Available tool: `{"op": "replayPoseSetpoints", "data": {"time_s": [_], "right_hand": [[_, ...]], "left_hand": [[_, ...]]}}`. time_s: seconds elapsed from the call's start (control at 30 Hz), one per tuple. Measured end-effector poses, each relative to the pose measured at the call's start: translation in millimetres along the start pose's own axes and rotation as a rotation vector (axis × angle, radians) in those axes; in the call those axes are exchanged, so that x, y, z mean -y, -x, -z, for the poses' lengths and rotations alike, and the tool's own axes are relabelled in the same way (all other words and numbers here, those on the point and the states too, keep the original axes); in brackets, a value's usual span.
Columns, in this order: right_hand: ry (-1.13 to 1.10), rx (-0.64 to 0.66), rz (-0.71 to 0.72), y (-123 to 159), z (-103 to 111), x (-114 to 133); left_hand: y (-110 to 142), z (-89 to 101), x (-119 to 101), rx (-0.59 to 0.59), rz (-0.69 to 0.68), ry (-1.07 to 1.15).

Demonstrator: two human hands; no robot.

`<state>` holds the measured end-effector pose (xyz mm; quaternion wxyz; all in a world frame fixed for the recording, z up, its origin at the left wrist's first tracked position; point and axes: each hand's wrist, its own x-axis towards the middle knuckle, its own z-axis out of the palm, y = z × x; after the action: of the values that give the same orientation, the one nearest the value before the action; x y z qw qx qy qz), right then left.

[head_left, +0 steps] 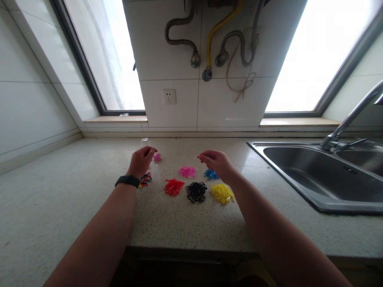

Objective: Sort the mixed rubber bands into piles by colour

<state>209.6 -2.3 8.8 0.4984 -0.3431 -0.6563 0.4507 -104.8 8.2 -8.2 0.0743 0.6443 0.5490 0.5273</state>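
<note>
My left hand [143,160], with a black band on its wrist, is closed in a pinch near a small pink object [157,157]. Whatever lies between its fingertips, if anything, is too small to make out. Just behind that hand stands a clear container [145,140], mostly hidden. My right hand [218,161] pinches too, above a partly covered blue pile [211,174]; its fingertips' contents are unclear. Between and below the hands lie piles of what look like small rubber bands: pink [187,172], red [174,187], black [196,192] and yellow [222,193]. A mixed-colour pile [145,179] shows beside my left wrist.
The speckled countertop [179,227] ends at a front edge close to me. To the right is a steel sink [260,148] with a tap [344,129]. A tiled wall behind carries a socket [169,97] and a yellow hose [214,34].
</note>
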Motion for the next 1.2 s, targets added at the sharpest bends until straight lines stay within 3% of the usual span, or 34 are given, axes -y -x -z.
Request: {"op": "replayPoseSetpoints", "data": {"time_s": [0.2, 1.2], "right_hand": [[0.003, 0.059, -0.039, -0.1, 0.2, -3.6], [-0.112, 0.037, 0.041, 4.4, 3.4, 3.6]], "left_hand": [[-0.5, -0.5, 1.6, 0.01, -0.003, 0.002], [-0.2, -1.9, 1.0, 0.022, -0.012, -0.001]]}}
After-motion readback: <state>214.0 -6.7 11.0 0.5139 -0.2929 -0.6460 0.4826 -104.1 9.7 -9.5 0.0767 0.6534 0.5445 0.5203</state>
